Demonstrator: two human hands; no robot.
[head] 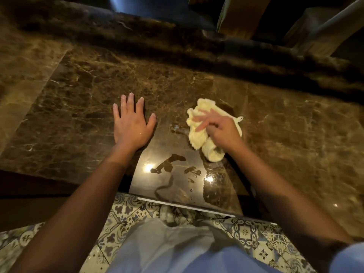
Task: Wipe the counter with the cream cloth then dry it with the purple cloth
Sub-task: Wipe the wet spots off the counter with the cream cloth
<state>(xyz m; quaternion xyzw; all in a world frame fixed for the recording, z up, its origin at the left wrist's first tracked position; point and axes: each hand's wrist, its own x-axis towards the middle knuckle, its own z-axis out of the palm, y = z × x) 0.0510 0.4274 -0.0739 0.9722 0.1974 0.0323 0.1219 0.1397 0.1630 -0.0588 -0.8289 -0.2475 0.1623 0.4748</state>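
The cream cloth lies bunched on the brown marble counter, right of centre. My right hand rests on top of it, blurred, its fingers stretched over the cloth with the thumb side tucked into the folds. My left hand lies flat on the counter to the left, fingers spread and straight, holding nothing. Small puddles and drops of water sit on the glossy stone near the front edge, below the cloth. No purple cloth is in view.
A raised dark stone ledge runs along the back of the counter. The counter's front edge is close to my body, with patterned blue and white floor tiles below. Wooden furniture legs stand beyond the ledge.
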